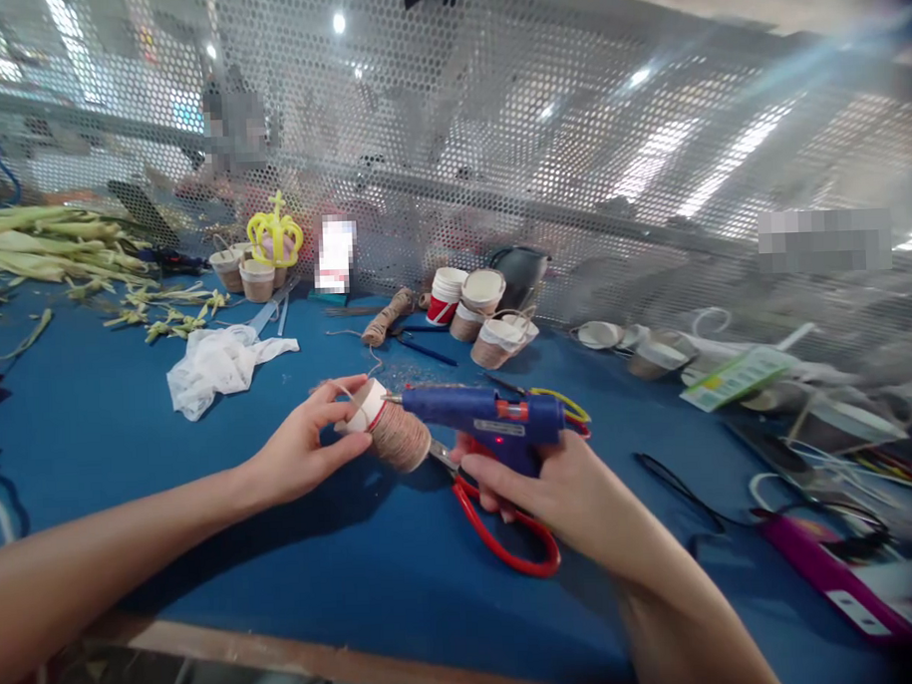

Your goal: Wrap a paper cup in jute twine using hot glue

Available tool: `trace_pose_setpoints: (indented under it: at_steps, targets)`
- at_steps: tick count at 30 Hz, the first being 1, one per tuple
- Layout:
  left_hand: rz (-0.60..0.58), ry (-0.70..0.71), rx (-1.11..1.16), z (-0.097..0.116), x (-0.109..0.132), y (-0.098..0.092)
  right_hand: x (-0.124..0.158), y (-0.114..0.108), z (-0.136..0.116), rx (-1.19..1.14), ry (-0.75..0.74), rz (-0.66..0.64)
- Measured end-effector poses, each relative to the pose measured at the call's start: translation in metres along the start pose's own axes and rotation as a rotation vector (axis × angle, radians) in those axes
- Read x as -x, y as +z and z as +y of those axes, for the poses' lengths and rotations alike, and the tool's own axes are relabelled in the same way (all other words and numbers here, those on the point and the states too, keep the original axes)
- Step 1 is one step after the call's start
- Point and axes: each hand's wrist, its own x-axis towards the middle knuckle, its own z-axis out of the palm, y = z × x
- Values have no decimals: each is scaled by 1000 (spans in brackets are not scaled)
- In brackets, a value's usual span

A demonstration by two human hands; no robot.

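My left hand (316, 437) grips a paper cup (393, 434) tilted on its side, its lower part wound with brown twine and its white rim toward my fingers. A loose strand of twine runs from the cup toward a twine bundle (387, 317) behind it. In my right hand (536, 479) is a blue hot glue gun (480, 411) with a small red light lit. Its nozzle is at the cup's white band; whether they touch I cannot tell. Red-handled scissors (508, 540) lie under my right hand, blades toward the cup.
Several twine-wrapped cups (493, 341) stand behind the work, with more at right. A white crumpled cloth (210, 366), a yellow crown (275, 234) and green husks (41, 242) are to the left. At right lies a purple power strip (830, 578) with cords. A perforated metal screen (450, 163) closes the back.
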Motion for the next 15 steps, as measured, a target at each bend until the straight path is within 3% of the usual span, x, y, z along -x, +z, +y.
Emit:
trace_pose_setpoints:
  at_steps: [6, 15]
  targets:
    - [-20, -24, -8, -4, -2, -2, 2, 7, 4, 238, -90, 83]
    - [-24, -6, -16, -7, -2, 0, 1, 12, 6, 388, -245, 123]
